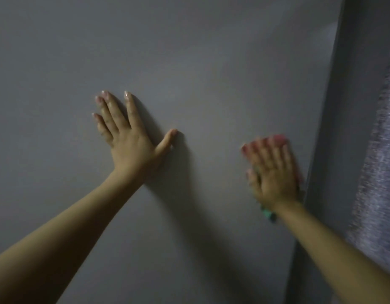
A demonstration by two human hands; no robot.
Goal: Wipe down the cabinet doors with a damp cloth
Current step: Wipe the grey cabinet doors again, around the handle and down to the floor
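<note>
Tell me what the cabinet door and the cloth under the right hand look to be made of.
Cabinet door: smooth grey panel with a matte to satin finish, probably laminate or painted board; it shows no grain and only soft shadows. Cloth: seemingly soft fabric, pink at the top, teal near the wrist; it lies flat under the right hand. Motion blur hides its weave.

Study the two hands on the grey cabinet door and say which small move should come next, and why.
Probably slide the right hand, pressing the pink cloth flat, leftward across the cabinet door. The cloth sits by the door's right edge, so the wide panel beside it looks unwiped, while the left hand lies flat, bracing the door.
</note>
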